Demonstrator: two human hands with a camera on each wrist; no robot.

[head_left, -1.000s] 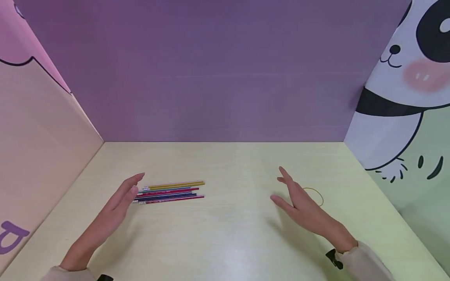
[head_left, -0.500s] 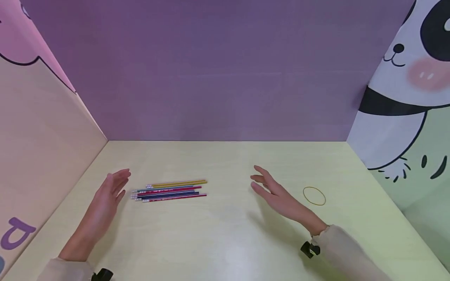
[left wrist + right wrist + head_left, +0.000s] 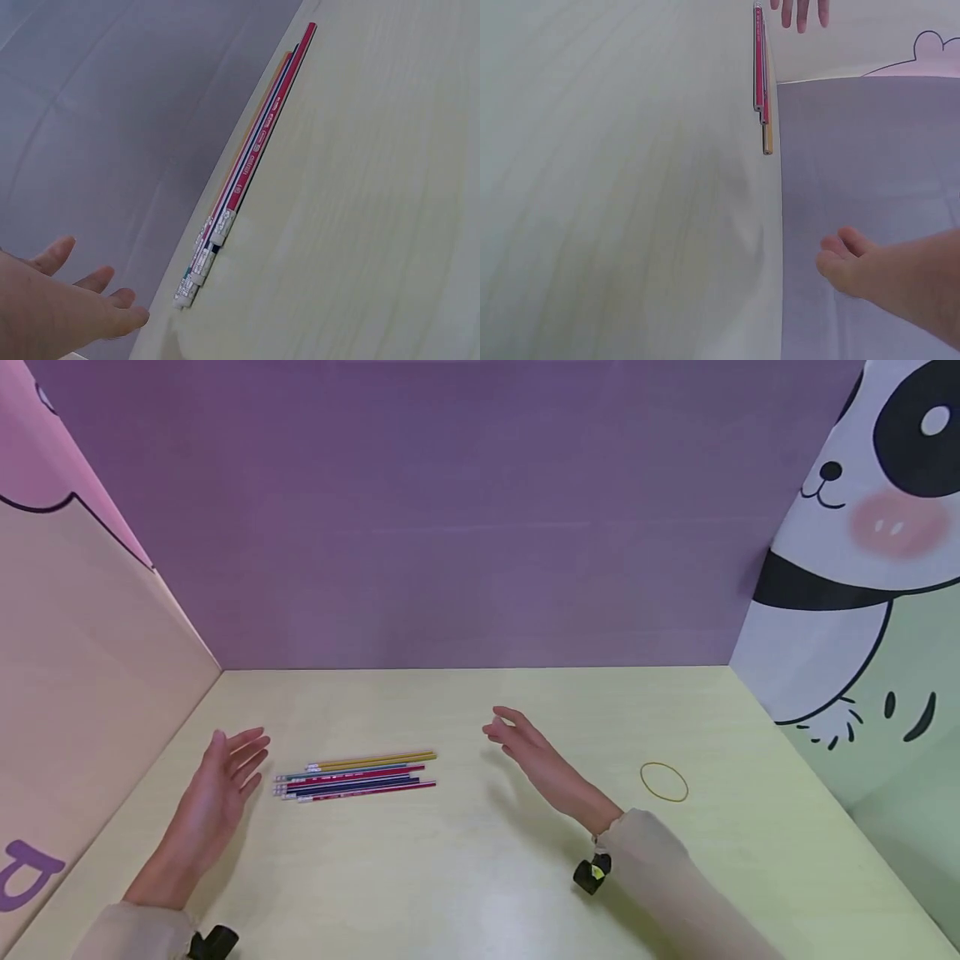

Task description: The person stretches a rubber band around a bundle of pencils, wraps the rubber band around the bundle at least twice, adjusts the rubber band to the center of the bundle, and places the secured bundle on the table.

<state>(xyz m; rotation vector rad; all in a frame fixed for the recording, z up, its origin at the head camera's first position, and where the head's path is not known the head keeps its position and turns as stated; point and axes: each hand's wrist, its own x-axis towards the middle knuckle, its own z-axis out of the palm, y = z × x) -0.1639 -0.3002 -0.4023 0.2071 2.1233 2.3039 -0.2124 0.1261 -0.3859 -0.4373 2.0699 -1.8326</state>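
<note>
Several pencils (image 3: 360,778) with white eraser ends lie side by side on the table, left of centre, in yellow, red, blue and dark blue. Their eraser ends point toward my left hand (image 3: 213,797), which hovers just left of them, palm turned inward and fingers loosely extended. In the left wrist view its fingers (image 3: 97,281) hold nothing and stand apart from the eraser ends (image 3: 202,262). My right hand (image 3: 536,760) hangs over the table to the right of the pencils, fingers relaxed and nothing in them. A thin yellow rubber band (image 3: 664,782) lies flat behind the right forearm, farther right.
The pale wooden table (image 3: 465,877) is bounded by a purple back panel (image 3: 480,527). A pinkish panel (image 3: 90,652) stands at the left and a panda-printed panel (image 3: 847,635) at the right. Both wrists carry small black devices (image 3: 592,872) below light sleeves.
My right hand has moved left, away from the rubber band and toward the pencils, uncovering the band. The left hand has drawn back left and turned, uncovering the eraser ends.
</note>
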